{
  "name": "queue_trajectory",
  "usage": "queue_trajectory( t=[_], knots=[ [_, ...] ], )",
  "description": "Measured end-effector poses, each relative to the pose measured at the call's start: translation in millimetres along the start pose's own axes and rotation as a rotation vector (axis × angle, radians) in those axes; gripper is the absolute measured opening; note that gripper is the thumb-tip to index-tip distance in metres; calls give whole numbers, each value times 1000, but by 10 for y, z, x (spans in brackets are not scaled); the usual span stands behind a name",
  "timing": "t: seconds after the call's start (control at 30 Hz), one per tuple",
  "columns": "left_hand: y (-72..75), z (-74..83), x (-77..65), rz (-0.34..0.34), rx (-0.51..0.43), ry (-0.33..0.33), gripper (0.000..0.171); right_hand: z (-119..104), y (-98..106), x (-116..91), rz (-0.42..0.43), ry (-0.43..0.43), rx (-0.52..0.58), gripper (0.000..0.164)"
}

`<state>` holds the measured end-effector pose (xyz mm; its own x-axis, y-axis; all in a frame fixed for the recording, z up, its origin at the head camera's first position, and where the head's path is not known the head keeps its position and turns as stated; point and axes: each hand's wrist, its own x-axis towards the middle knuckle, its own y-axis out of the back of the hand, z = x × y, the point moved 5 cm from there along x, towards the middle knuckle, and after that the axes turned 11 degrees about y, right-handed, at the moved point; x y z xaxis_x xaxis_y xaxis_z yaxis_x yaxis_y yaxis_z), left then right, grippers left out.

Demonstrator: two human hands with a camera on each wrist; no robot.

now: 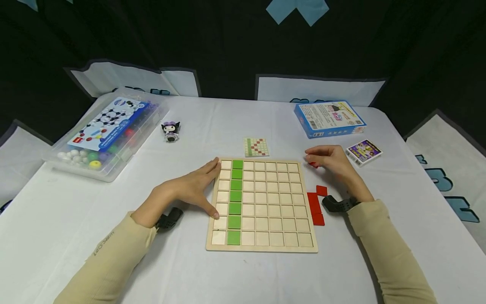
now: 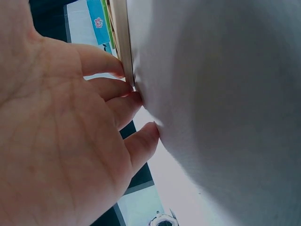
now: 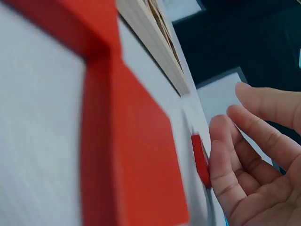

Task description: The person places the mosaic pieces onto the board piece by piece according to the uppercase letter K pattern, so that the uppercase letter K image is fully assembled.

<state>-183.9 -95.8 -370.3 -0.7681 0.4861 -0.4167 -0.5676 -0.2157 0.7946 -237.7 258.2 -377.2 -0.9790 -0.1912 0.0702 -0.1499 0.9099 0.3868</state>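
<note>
Wooden grid board (image 1: 262, 205) touches my left hand (image 1: 194, 188), thumb and fingers apart. My right hand (image 1: 331, 159) is at a red tile (image 3: 201, 161); I cannot tell if it's pinched.

Right hand (image 3: 256, 165), fingers loosely bent, beside a lone red tile (image 3: 201, 160) on the white table (image 3: 37, 117), near the corner of a wooden board (image 3: 154, 44). In the foreground, blurred red pieces (image 3: 146, 150) lie alongside the board's edge; dark cloth (image 3: 209, 52) with a pale panel (image 3: 218, 96) hangs beyond the table's edge.
</note>
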Motion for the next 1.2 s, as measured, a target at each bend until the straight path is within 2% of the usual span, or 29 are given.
queue_trajectory(
  t=[0.13,0.3,0.43,0.53,0.77,0.9,1.2],
  knots=[
    [0,-1,-2,-1,1,-1,132,104,97,-15,41,-74,-70,44],
    [7,0,2,1,4,-3,133,142,161,-22,57,-130,-239,39],
    [9,0,7,3,10,-6,133,121,184,-30,19,-176,-371,39],
    [6,-5,10,1,9,-6,133,105,192,-37,-16,-187,-405,39],
    [-7,-10,0,-10,-4,8,132,82,156,-44,-78,-132,-383,29],
    [-9,-5,-1,-10,-1,9,132,89,159,-45,-73,-105,-341,27],
    [-2,2,-1,-2,6,-1,133,127,181,-65,-65,-123,-114,43]
  ],
)
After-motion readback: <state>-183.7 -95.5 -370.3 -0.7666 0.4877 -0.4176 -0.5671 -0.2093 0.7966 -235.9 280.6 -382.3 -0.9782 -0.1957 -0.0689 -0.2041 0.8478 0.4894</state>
